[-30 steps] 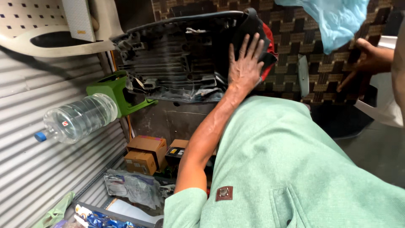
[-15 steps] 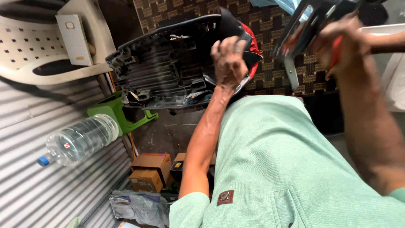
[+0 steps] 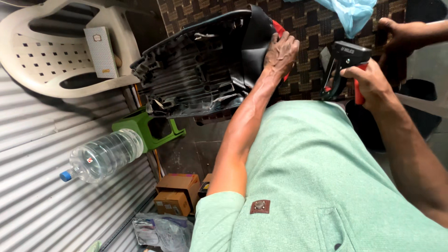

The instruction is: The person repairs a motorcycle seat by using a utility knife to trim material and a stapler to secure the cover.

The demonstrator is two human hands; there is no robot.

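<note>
**Head view: seat steadied, stapler gripped**

Head view is filled at its near edge by a green shirt [image 3: 322,186], from which both arms are stretched away. A cardboard box [image 3: 177,193] and a crumpled plastic bag [image 3: 161,231] are seen low at the left, beside a corrugated shutter [image 3: 51,186]. A clear bottle [image 3: 102,156] with a blue cap is seen lying against the shutter, and a green stool [image 3: 144,128] is placed just beyond it.

Farther out, the left hand [image 3: 281,51] is laid on the curved end of a black seat [image 3: 205,65], with the fingers bent over its edge and pressed against it; the seat is not enclosed by them. The seat is turned so that its ribbed plastic underside is shown, and a strip of red is visible at the edge under the hand. To the right, the right hand [image 3: 368,84] is clamped around the red-and-black handle of a staple gun [image 3: 343,65], which is held near the seat's end but apart from it.

Beyond that, another person's hand [image 3: 396,32] is seen at the upper right; its hold cannot be told. A white plastic chair [image 3: 51,56] with a small box [image 3: 102,51] on it is set at the far left, a checkered mat [image 3: 317,28] lies behind the seat, and a blue bag [image 3: 350,11] is seen at the top.
</note>
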